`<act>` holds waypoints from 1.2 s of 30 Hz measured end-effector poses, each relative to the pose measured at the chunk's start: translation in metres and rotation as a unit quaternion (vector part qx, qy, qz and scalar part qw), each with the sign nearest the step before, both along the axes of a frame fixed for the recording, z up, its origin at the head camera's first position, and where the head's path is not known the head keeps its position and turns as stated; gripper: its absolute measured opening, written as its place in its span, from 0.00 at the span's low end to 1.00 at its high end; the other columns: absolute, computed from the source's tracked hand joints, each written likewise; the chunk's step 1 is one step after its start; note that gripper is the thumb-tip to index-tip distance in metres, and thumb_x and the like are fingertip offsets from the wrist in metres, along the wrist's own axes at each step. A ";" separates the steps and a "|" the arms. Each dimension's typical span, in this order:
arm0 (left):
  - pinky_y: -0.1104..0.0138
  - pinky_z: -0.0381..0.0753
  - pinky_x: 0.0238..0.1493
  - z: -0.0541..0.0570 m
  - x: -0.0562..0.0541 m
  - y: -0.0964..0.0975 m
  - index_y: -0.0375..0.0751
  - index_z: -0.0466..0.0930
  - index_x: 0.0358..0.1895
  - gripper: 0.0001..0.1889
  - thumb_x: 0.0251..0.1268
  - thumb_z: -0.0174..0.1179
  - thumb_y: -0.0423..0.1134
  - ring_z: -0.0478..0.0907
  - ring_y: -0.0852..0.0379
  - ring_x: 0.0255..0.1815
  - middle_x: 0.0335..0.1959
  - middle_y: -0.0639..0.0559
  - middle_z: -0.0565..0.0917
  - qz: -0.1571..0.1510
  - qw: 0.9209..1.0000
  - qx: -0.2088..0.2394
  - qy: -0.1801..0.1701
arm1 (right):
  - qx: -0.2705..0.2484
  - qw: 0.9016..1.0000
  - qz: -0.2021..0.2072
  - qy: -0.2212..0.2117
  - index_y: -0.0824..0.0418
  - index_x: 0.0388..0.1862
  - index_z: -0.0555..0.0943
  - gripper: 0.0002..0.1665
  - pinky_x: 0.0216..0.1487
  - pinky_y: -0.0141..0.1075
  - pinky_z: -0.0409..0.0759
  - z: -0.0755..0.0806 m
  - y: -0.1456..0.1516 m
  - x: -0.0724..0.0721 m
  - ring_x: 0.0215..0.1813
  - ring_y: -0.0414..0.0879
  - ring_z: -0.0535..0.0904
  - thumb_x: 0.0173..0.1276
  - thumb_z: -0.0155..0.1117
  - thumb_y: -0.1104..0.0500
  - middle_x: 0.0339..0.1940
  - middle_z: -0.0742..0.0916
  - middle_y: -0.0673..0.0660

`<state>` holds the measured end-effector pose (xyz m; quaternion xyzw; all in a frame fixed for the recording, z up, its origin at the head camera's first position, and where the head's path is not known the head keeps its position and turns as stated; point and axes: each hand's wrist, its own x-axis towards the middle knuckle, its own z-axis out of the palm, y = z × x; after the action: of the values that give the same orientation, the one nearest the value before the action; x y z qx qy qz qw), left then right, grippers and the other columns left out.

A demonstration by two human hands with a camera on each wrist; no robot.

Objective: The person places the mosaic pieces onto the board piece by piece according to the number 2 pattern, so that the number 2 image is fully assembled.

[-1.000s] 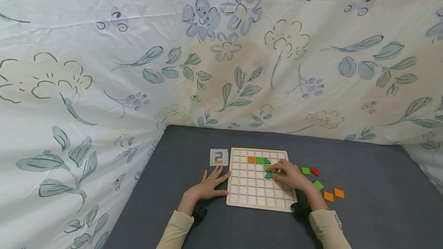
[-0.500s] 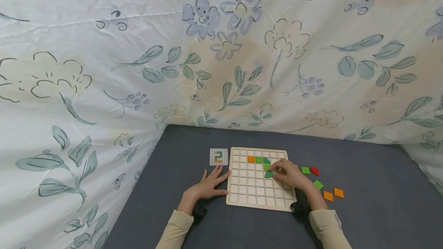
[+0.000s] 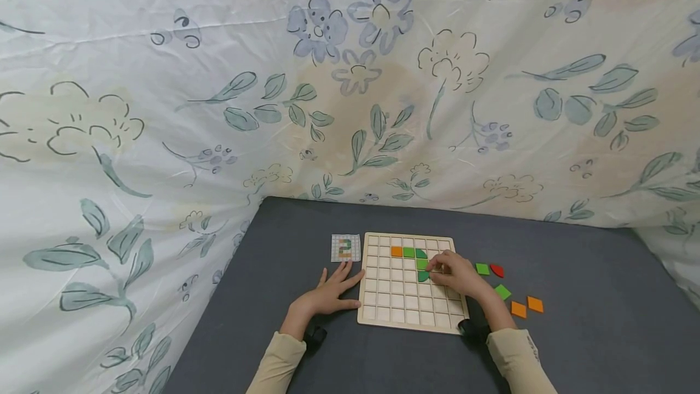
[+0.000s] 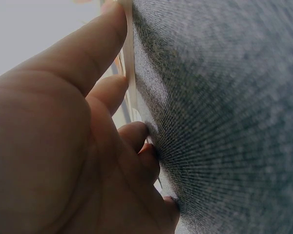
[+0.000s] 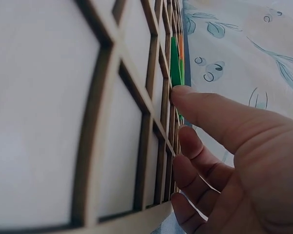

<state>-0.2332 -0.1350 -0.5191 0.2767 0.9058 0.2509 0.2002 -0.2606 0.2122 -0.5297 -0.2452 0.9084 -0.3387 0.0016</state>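
Observation:
A wooden grid board (image 3: 394,304) lies on the dark grey table. My right hand (image 3: 458,273) bends over its right half, thumb and index fingertips at a dark green quarter-round tile (image 3: 423,276). In the right wrist view the thumb tip (image 5: 183,92) meets that green tile (image 5: 175,63) at its near end; the index tip is hidden. Above it on the board sit a light green square tile (image 3: 422,264) and a row of orange, light green and dark green tiles. My left hand (image 3: 327,297) has its fingers spread, thumb and fingertip against the board's left edge.
A small pattern card (image 3: 346,248) lies left of the board. Right of the right hand are loose tiles: a green square (image 3: 482,269), a red quarter-round (image 3: 496,270), another green square (image 3: 502,292) and two orange ones (image 3: 535,304). A floral curtain (image 3: 383,138) hangs behind the table.
The dark green quarter-round tile has shifted slightly left and turned straighter within its grid cell, the right thumb and index finger moving with it. The left hand stays put.

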 end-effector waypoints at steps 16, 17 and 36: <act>0.40 0.27 0.68 0.003 0.002 0.000 0.50 0.50 0.74 0.37 0.65 0.53 0.54 0.33 0.43 0.75 0.75 0.41 0.40 -0.005 1.000 0.006 -0.001 | 0.001 1.000 -0.015 -0.017 0.51 0.36 0.81 0.04 0.31 0.33 0.66 0.001 -0.001 -0.001 0.30 0.37 0.67 0.61 0.66 0.56 0.33 0.76 0.48; 0.40 0.27 0.68 0.002 0.002 0.000 0.49 0.50 0.74 0.37 0.65 0.53 0.54 0.33 0.43 0.75 0.75 0.41 0.40 -0.006 1.000 0.006 -0.001 | 0.002 1.000 -0.018 -0.019 0.51 0.36 0.81 0.04 0.31 0.33 0.66 0.001 -0.001 -0.001 0.30 0.38 0.67 0.61 0.66 0.56 0.32 0.76 0.47; 0.39 0.28 0.68 -0.002 0.000 0.001 0.49 0.50 0.74 0.37 0.65 0.53 0.55 0.35 0.43 0.75 0.75 0.41 0.42 -0.003 1.000 0.006 0.009 | 0.016 0.999 -0.031 -0.018 0.48 0.31 0.79 0.05 0.28 0.32 0.67 -0.002 -0.003 -0.003 0.28 0.37 0.67 0.59 0.68 0.54 0.30 0.75 0.47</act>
<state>-0.2328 -0.1345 -0.5206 0.2827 0.9053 0.2531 0.1911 -0.2635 0.2095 -0.5319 -0.2103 0.9207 -0.3287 0.0113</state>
